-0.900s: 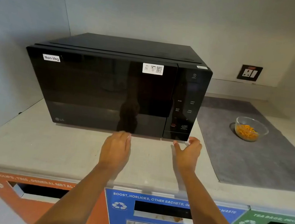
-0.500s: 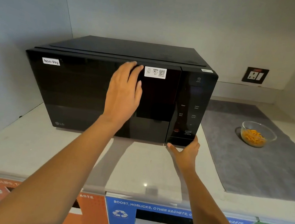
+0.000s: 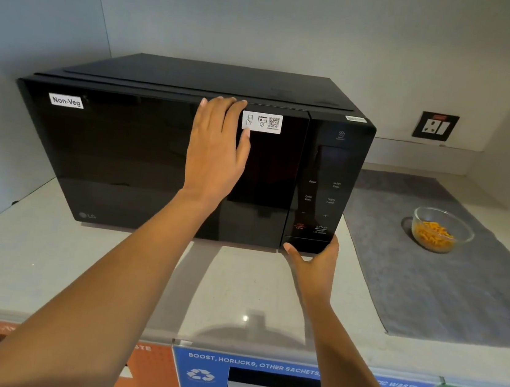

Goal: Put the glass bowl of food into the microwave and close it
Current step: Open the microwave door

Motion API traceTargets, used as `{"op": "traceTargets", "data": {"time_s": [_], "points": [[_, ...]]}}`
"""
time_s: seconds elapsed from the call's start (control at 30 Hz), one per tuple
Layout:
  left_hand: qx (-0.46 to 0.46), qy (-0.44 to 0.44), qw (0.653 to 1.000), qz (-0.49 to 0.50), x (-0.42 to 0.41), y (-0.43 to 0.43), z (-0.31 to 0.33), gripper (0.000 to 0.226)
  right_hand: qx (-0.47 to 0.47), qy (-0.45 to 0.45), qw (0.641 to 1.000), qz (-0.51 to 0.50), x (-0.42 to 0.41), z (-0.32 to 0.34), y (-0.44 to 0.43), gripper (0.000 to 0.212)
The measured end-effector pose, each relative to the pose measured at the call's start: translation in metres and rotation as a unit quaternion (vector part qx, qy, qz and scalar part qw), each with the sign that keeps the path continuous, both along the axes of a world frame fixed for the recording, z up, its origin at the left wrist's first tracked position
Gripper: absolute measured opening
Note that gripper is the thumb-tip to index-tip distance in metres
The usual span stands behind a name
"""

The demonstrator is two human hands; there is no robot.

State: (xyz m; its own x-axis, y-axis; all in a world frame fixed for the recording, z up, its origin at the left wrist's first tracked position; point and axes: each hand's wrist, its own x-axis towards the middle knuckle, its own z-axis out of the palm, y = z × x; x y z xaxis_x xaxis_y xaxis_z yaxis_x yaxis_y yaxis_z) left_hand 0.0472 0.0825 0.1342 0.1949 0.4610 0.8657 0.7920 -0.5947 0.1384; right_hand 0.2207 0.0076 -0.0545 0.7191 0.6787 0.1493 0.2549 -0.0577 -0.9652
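Left hand (image 3: pixel 216 156) spread flat on shut microwave door (image 3: pixel 142 160); right hand (image 3: pixel 316 262) open, cupping microwave's lower right corner; glass bowl (image 3: pixel 442 230) well right.

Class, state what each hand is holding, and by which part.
Nothing is held: left hand lies flat on the microwave door; right hand touches its lower right corner.

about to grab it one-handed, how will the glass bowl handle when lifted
The bowl looks like clear, smooth glass, so probably slippery and breakable if dropped. It holds only a small heap of food, so likely fairly light. Wide and low on the grey mat, it seems unlikely to tip.
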Motion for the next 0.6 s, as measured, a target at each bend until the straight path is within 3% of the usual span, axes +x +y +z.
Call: {"op": "traceTargets", "data": {"time_s": [0.47, 0.6], "points": [[0.013, -0.048, 0.999, -0.007, 0.005, 0.001, -0.003, 0.041, -0.001, -0.033, 0.998, -0.048, 0.003, 0.002, 0.008, 0.076], [0.052, -0.074, 0.996, 0.009, 0.003, -0.010, -0.009, 0.038, 0.015, -0.020, 0.999, -0.040, 0.002, 0.005, 0.010, 0.075]]}}
